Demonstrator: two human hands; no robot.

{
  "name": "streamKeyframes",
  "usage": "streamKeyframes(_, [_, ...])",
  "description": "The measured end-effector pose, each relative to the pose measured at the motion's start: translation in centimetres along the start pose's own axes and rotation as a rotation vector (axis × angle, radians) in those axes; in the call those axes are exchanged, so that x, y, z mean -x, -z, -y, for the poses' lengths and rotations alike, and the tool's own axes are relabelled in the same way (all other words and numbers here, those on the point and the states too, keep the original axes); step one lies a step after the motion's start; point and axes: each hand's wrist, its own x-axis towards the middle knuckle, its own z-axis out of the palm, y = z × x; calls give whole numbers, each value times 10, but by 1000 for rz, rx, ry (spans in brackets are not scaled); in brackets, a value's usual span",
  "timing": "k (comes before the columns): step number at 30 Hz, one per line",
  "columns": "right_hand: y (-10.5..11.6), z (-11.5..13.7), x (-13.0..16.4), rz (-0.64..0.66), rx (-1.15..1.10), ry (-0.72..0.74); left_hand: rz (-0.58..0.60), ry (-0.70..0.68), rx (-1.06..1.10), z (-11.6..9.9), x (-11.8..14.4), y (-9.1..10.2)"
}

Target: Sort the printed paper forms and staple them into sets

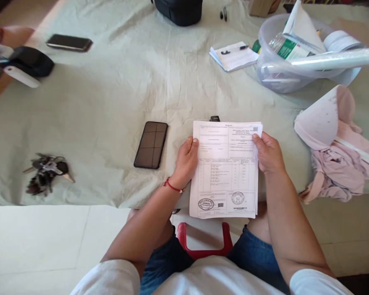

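Note:
A stack of printed papers (224,172) is held upright between my two hands over the front edge of the cloth-covered table (104,106). The top sheet carries a ruled table, two oval stamps and a small square code. My left hand (186,159) grips its left edge, a ring on one finger and a red bracelet at the wrist. On the opposite edge my right hand (268,153) is closed, thumb on the front sheet. Behind the papers a small black object (214,119) peeks out, mostly hidden. Left of my left hand lies a dark smartphone (151,144).
A bunch of keys (49,172) lies at left, another phone (69,42) farther back. A clear plastic tub (283,80) with a bottle and rolls stands back right, beside a notepad (233,61). Pink cloth (341,164) hangs over the right edge. A black case (180,10) sits at the back.

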Motion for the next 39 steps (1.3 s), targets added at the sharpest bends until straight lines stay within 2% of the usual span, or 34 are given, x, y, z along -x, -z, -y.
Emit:
streamKeyframes(9, [4,-2,1,-3,32,-1,-3,72,116,-3,-1,2])
streamKeyframes(16, [-1,2,3,14,-3,51,48,-3,97,-4,4,-1])
streamKeyframes(20, [-3,4,4,26,-6,86,11,-42,10,-10,4,0])
streamKeyframes(26, [2,4,2,-3,84,82,37,-1,62,-11,8,-1])
streamKeyframes(30, [4,9,5,34,118,107,-39,48,82,-8,8,-1])
streamKeyframes(34, [5,13,10,68,219,121,-60,35,38,-7,10,-1])
streamKeyframes(39, [6,12,8,22,143,103,-94,19,7,-7,10,-2])
